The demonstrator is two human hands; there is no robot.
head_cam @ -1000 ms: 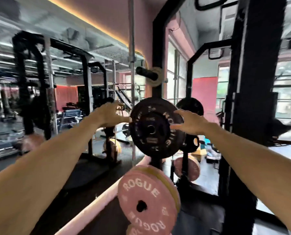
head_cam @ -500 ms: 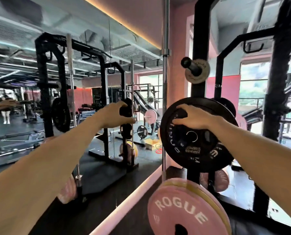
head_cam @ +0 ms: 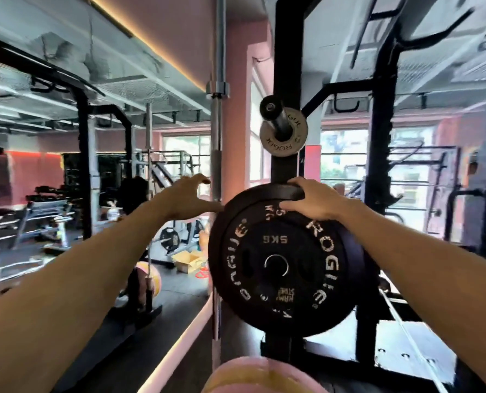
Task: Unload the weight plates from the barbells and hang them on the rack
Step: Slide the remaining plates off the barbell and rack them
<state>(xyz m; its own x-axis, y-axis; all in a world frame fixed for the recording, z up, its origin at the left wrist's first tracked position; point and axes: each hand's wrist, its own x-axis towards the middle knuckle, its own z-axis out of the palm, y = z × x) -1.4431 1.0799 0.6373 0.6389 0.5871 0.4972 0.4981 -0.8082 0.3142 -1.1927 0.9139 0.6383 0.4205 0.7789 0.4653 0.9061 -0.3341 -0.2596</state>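
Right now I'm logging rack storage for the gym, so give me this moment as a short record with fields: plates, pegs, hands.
front plate: black 5 kg plate, on the rack upright, its centre hole over a peg
behind it: larger black plate
upper peg: small grey plate
below: pink plate, partly in view
right hand: grips the top edges of the black plates
left hand: open, fingertips at the larger plate's left edge
beside rack: upright steel bar
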